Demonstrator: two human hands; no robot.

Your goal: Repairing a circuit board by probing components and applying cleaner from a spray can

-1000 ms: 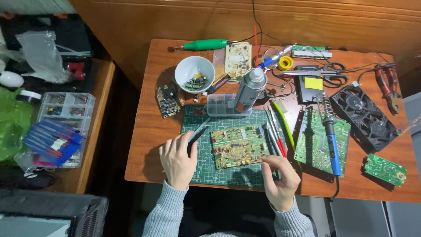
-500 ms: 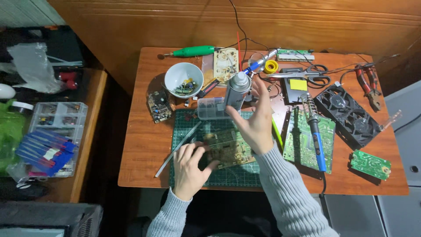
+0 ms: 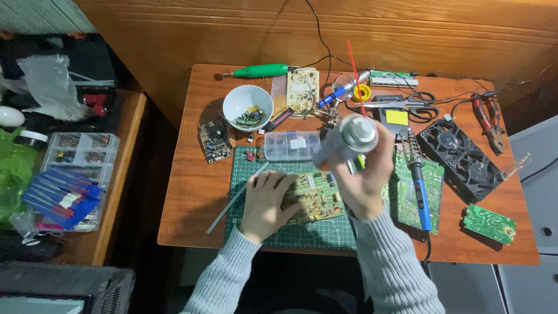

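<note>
My right hand holds a silver spray can with a thin red straw nozzle, lifted above the green cutting mat. My left hand lies flat on the left edge of a green and tan circuit board that rests on the mat. A thin grey strip lies across the mat's left side, just left of my left hand.
On the wooden table: a white bowl of small parts, a clear parts box, a blue soldering iron on a green board, a black twin fan, scissors, red pliers. A side table at left carries a plastic organiser.
My right hand left the board, reached to the spray can standing behind the mat, and has lifted it towards me. My left hand stays on the board.
</note>
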